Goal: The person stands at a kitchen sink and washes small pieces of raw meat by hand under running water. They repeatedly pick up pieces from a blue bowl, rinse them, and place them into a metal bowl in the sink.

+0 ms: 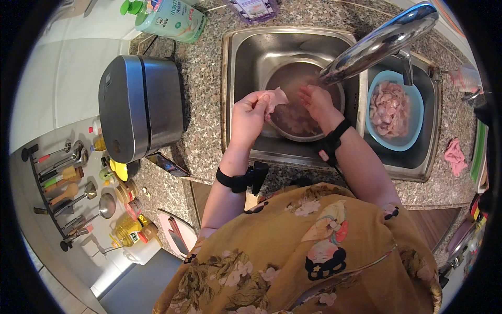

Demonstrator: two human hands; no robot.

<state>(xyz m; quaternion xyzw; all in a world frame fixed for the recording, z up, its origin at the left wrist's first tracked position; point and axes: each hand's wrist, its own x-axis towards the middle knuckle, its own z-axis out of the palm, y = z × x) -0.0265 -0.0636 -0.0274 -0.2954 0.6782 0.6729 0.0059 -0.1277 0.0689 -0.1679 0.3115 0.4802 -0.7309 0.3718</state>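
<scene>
My left hand (251, 114) pinches a piece of raw pale-pink meat (277, 98) over the left rim of a round metal basin (342, 106). Cloudy water fills the basin, and more meat (300, 119) lies under its surface. Held over the water beside the faucet's tip, my right hand (319, 103) has its fingers slightly spread and shows nothing in them. The basin stands in the left bowl of a steel sink (251, 51). In the right bowl, a light-blue plastic basin (416, 135) holds a heap of raw meat pieces (390, 112).
A chrome faucet (380, 43) reaches over the sink. To the left stand a grey appliance (141, 108), a phone (168, 164) and a green pump bottle (172, 19). A pink cloth (455, 157) lies at the right. Utensils hang from a wall rack (45, 196).
</scene>
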